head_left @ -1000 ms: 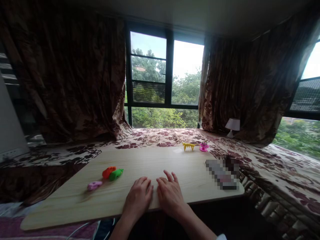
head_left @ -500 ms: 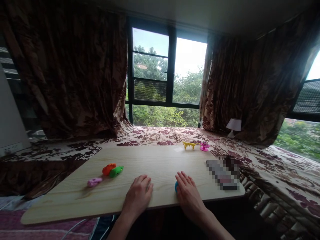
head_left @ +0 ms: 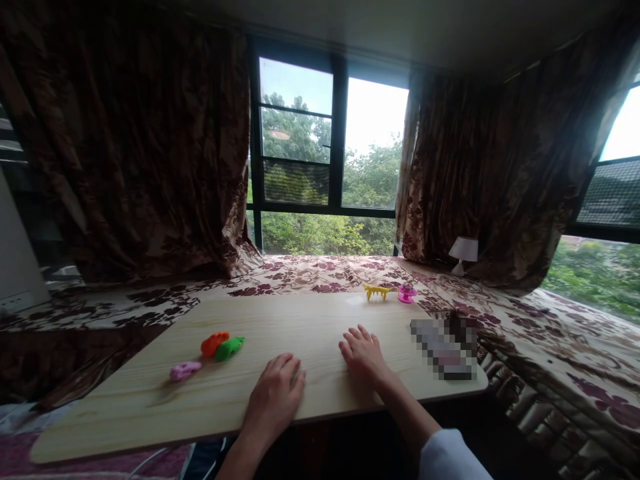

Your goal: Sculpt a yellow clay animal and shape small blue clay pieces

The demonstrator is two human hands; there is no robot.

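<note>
My left hand rests palm down on the pale wooden tabletop near its front edge. Its fingers lie loosely bent and close together, with the thumb alongside; nothing shows in it, though the palm side is hidden. To the right, my right hand is over the table with its fingers spread, and no object is visible in it. The blue thing seen earlier beside that hand does not show now. Left of my left hand lie an orange toy, a green toy touching it, and a pink toy.
Toward the back right edge are a yellow, legged toy and a small pink stand. A blurred-out flat item lies at the right end. Behind, a white lamp stands on the flowered cloth below the window.
My right hand moved right from beside my left hand, with something blue showing at its side, then forward with fingers spread; the blue is out of sight. My left hand stayed put.
</note>
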